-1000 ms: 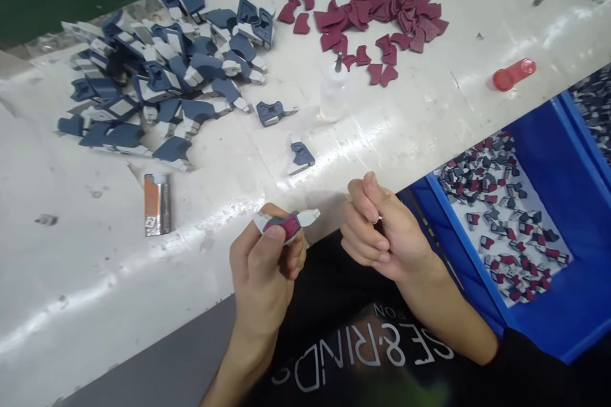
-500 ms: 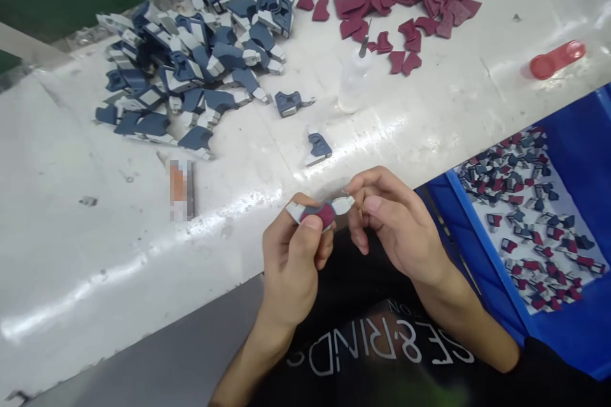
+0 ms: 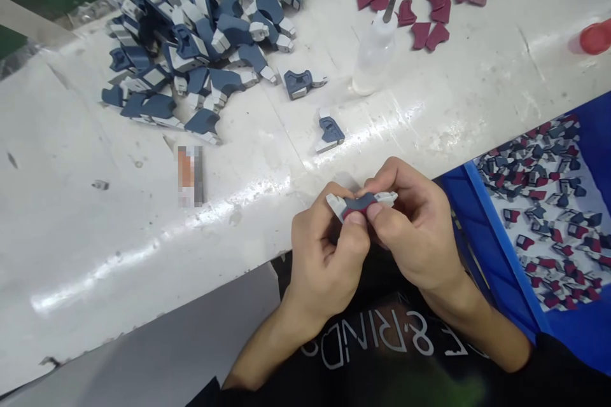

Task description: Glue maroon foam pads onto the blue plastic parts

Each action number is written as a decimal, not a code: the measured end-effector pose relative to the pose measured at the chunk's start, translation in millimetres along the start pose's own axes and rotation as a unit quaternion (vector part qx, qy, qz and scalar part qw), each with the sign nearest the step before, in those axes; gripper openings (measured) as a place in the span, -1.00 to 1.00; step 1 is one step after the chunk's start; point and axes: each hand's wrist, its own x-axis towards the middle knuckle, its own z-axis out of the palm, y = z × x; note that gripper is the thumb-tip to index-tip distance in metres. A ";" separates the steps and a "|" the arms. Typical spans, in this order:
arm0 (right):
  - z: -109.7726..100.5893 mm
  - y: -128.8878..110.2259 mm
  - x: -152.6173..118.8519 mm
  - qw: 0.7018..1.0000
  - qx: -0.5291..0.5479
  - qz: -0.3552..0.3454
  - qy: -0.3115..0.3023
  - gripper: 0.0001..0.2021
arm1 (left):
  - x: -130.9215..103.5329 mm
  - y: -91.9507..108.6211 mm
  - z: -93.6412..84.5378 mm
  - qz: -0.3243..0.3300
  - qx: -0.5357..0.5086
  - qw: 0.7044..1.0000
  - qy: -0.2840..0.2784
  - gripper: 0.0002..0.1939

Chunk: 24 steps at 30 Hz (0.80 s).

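Between both hands, over the table's front edge, is a small plastic part (image 3: pixel 361 201) with a blue-grey body, pale grey ends and a maroon piece on its near face. My left hand (image 3: pixel 329 254) is closed on its left half, the thumb pressing on the maroon side. My right hand (image 3: pixel 415 229) pinches the right half, thumb in front and fingers behind. On the table beyond lie two loose blue-and-grey parts, one nearer (image 3: pixel 330 132) and one farther (image 3: pixel 298 84). The fingertips behind the held part are mostly hidden.
A heap of blue-and-grey parts (image 3: pixel 191 51) covers the table's back left. Maroon pieces (image 3: pixel 436 3) lie at the back right, near a clear bottle (image 3: pixel 375 57) with a thin metal tip. A red object (image 3: pixel 596 38) sits far right. The blue bin (image 3: pixel 506 245) holds many finished-looking parts.
My right hand has closed in and now grips the part's right half together with my left. The part has turned, showing more blue-grey and less maroon. The camera view has shifted.
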 end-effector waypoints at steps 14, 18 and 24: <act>0.3 -2.0 -3.7 0.999 -0.033 -0.008 0.013 -0.84 | 3.5 -1.1 -0.6 -0.071 -0.078 0.994 -0.013 -0.73; -0.6 -2.0 -4.8 0.995 -0.093 -0.022 0.038 -0.84 | 6.3 2.6 0.3 -0.085 -0.066 0.994 0.004 -0.74; 0.7 -2.3 -5.7 0.989 -0.130 -0.026 0.058 -0.84 | 4.4 1.7 2.1 -0.092 -0.068 0.993 0.011 -0.75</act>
